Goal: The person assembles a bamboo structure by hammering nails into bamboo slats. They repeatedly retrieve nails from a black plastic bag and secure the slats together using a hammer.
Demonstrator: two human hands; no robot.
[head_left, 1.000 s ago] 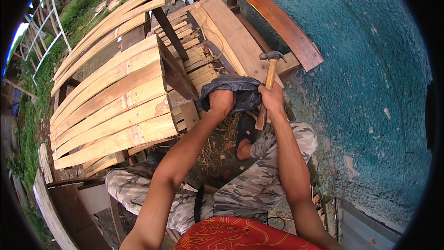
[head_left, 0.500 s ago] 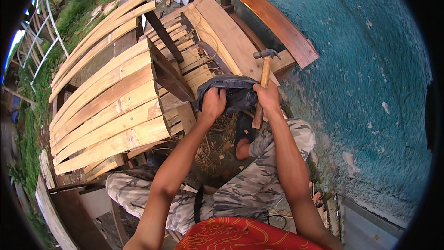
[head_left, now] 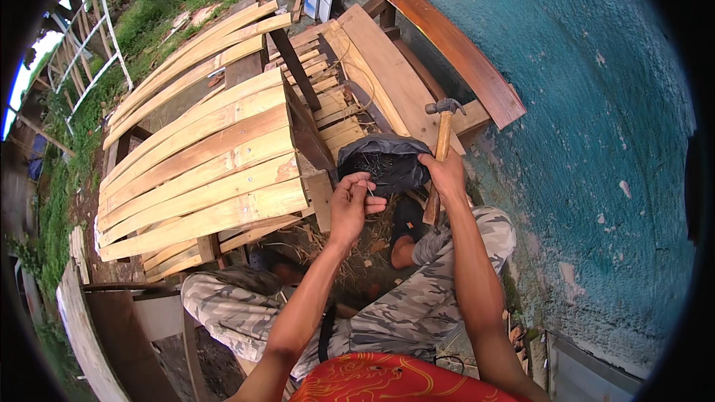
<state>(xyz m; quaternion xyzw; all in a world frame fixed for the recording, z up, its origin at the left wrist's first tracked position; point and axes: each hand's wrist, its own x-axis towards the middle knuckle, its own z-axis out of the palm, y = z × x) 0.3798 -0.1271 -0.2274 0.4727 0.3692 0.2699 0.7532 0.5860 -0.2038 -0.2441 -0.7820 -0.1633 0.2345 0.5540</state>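
Note:
A black plastic bag hangs open in front of me, with several dark nails inside. My right hand is closed around the wooden handle of a claw hammer, its head pointing up, and also grips the bag's right edge. Just at the near left rim of the bag is my left hand, palm turned up, thumb and fingers pinching a thin nail. Left of the hands stands a slatted wooden bench of pale curved boards.
A second wooden seat with a reddish-brown board stands against the rough blue wall. Loose boards lie on slats beyond the bag. My camouflage-clad legs are bent below my arms. A white metal frame stands on grass at far left.
My left hand has come out of the bag toward me and now shows a nail in its fingers. The bag's mouth is wider, showing its nails. The whole view has shifted slightly.

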